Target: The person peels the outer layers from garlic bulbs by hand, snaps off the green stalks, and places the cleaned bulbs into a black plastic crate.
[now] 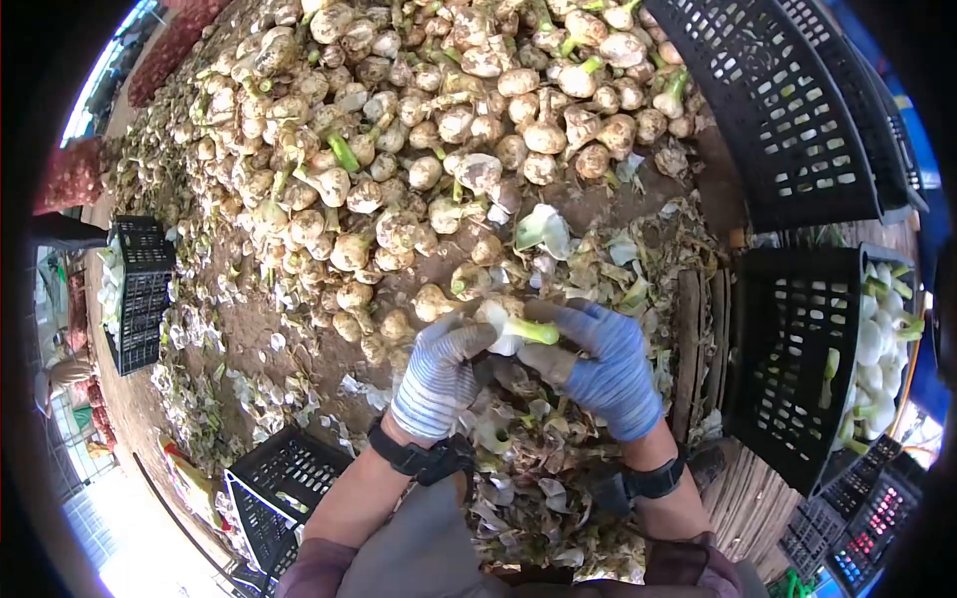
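Both my hands wear blue-and-white striped gloves with dirty fingertips, and they meet low over the ground in front of me. Between them is a garlic bulb, its lower part white and its green stem pointing right. My left hand is closed on the bulb's left side. The fingers of my right hand close around the stem end. Just beyond my hands spreads a big heap of dirt-covered garlic bulbs. Loose peeled skins lie close by, and more dry skins cover the ground below my wrists.
On the right a black crate holds white peeled garlic bulbs. Another black crate stands behind it. Black crates also stand at the left and lower left. Red mesh sacks lie along the left edge.
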`<state>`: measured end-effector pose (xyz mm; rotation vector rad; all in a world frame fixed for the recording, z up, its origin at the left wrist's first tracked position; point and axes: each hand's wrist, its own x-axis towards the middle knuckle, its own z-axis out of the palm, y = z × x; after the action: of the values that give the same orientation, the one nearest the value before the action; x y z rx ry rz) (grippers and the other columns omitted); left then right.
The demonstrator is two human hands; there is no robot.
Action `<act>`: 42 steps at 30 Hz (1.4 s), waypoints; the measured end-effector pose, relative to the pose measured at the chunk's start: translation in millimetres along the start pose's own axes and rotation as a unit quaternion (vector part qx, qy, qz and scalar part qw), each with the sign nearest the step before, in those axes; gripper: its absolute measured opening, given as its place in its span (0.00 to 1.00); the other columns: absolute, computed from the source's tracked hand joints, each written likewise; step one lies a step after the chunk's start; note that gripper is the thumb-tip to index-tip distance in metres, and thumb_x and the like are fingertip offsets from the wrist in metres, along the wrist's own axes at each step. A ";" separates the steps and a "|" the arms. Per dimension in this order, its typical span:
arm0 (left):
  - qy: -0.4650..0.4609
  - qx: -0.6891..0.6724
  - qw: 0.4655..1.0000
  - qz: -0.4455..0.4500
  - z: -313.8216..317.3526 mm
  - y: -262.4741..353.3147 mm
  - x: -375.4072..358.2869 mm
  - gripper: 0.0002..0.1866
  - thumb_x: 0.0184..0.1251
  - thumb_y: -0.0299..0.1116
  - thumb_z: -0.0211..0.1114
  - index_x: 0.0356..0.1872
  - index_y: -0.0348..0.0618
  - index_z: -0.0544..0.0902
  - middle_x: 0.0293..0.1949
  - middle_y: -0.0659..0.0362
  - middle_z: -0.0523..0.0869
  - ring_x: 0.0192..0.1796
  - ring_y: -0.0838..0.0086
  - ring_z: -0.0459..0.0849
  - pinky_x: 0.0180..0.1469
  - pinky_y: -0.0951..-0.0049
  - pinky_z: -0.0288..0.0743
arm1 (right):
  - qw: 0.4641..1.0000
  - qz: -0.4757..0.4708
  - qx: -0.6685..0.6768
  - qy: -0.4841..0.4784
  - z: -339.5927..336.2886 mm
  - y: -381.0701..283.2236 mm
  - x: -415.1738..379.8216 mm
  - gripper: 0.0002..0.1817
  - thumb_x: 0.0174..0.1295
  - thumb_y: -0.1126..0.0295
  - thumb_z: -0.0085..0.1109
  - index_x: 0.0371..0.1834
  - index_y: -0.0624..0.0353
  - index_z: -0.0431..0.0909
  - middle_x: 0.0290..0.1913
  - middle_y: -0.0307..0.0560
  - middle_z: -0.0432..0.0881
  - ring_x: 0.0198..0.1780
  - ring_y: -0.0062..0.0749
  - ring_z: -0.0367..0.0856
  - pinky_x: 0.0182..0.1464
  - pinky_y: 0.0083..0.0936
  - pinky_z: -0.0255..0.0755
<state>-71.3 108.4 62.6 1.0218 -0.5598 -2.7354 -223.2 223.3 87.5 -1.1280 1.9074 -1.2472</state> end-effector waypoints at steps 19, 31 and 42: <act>-0.011 0.055 0.993 -0.101 -17.8 0.0 -16.8 0.35 0.43 0.19 0.64 0.58 0.29 0.64 0.49 0.47 0.78 0.49 0.57 0.80 0.52 0.55 0.77 | 0.989 -0.013 -0.131 0.069 11.2 41.6 14.2 0.15 0.46 0.79 0.54 0.39 0.59 0.78 0.37 0.54 0.79 0.38 0.47 0.78 0.39 0.35 0.73; 0.044 -0.036 0.998 -0.027 -13.0 -7.2 -10.3 0.34 0.48 0.21 0.62 0.61 0.31 0.61 0.49 0.45 0.77 0.47 0.53 0.81 0.50 0.56 0.78 | 0.990 0.032 0.132 -0.034 8.6 24.7 -19.4 0.17 0.49 0.71 0.65 0.45 0.58 0.80 0.40 0.46 0.80 0.38 0.31 0.79 0.39 0.23 0.74; -0.006 0.055 0.998 0.015 -15.5 -8.0 -23.4 0.40 0.38 0.32 0.77 0.57 0.32 0.69 0.51 0.51 0.78 0.53 0.65 0.78 0.57 0.66 0.71 | 0.823 0.252 0.464 0.208 -12.1 63.5 0.4 0.11 0.56 0.72 0.58 0.41 0.64 0.76 0.38 0.47 0.80 0.37 0.27 0.79 0.36 0.20 0.75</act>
<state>-43.8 117.9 62.6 1.0141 -0.7296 -2.7123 -254.3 240.8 33.7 0.1666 1.3642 -1.8450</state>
